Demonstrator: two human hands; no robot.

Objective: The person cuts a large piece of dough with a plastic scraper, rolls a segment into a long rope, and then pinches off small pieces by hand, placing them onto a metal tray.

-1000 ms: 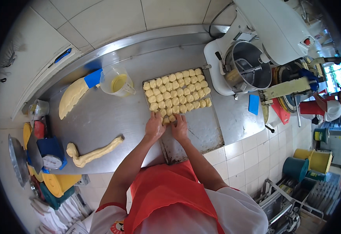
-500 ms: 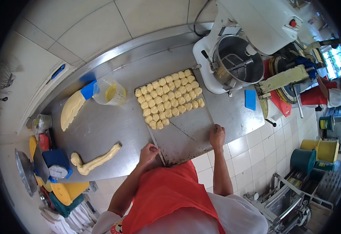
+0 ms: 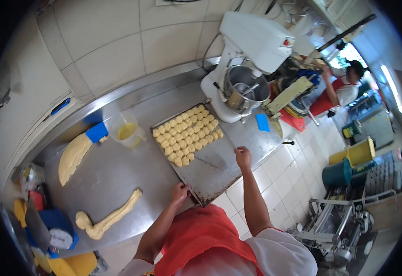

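Observation:
A dark-rimmed baking tray (image 3: 209, 177) lies on the steel table, its near corner jutting past the front edge. Rows of pale yellow dough balls (image 3: 182, 133) fill its far part; the near part is bare, with brown stains. My left hand (image 3: 180, 193) is closed at the tray's left rim, close to the near corner. Opposite it, my right hand (image 3: 243, 158) pinches the right rim. Left of the tray lie a twisted rope of dough (image 3: 113, 218) and a larger slab of dough (image 3: 72, 156), with a blue scraper (image 3: 97, 132) at the slab's end.
A clear jug (image 3: 126, 131) with yellow liquid stands behind the tray. A white stand mixer (image 3: 251, 41) rises at the back right, with a blue scraper (image 3: 262, 123) beside it. A blue scale (image 3: 60, 237) sits far left. Another person (image 3: 336, 89) works beyond the mixer.
The view has swung, bringing more of the wall and the other person into sight. Both hands stay at the tray's rims, and the dough lies as before.

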